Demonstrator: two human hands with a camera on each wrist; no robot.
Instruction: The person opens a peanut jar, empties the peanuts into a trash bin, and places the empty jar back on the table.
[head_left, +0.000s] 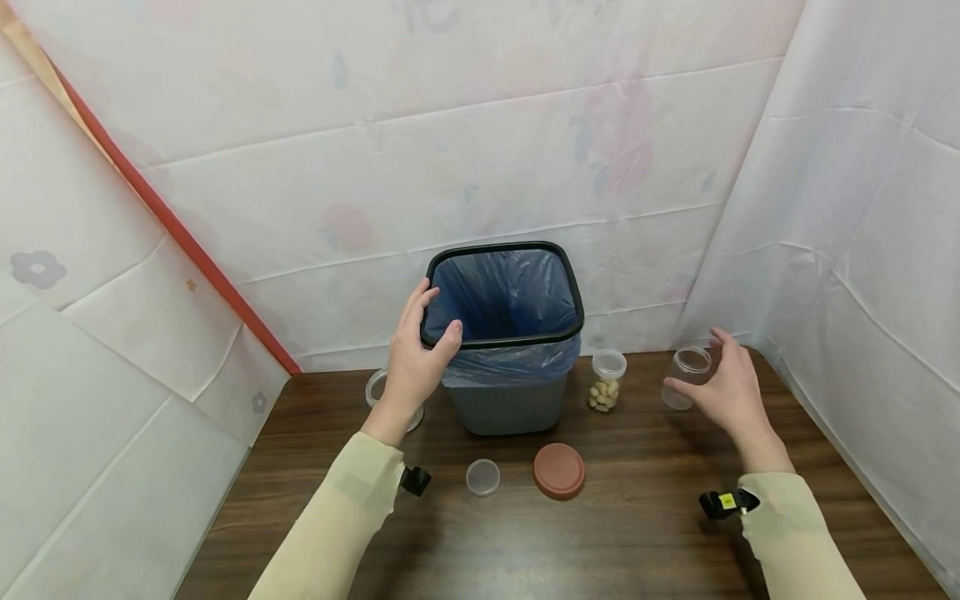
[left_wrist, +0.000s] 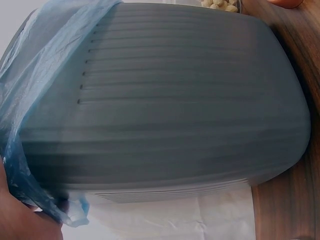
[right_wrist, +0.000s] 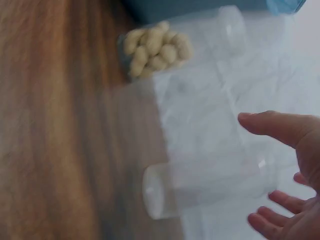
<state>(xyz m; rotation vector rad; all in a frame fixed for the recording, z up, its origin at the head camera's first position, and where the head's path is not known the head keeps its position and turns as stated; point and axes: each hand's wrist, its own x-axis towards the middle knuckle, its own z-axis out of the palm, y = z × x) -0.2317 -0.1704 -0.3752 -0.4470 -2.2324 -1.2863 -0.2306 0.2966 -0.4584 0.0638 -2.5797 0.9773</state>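
A grey trash bin (head_left: 506, 404) with a black rim and a blue liner bag (head_left: 517, 287) stands upright at the table's back. At the rim's left front corner is my left hand (head_left: 416, 358), thumb and fingers spread, overlapping the rim. In the left wrist view its knuckles (left_wrist: 32, 220) are beside the liner's hem. My right hand (head_left: 727, 383) is spread around an empty clear jar (head_left: 678, 396), without a lid in place. From the right wrist view, the thumb (right_wrist: 272, 125) and fingers are apart, with the jar (right_wrist: 205, 190) between and a gap beside the thumb.
A clear jar of light tan nuts (head_left: 603, 393) stands between bin and right hand. Another clear jar (head_left: 375, 387) is partly hidden behind my left forearm. A small translucent lid (head_left: 483, 477) and a reddish-brown lid (head_left: 558, 472) lie in front of the bin. White sheeting (head_left: 480, 167) hangs behind.
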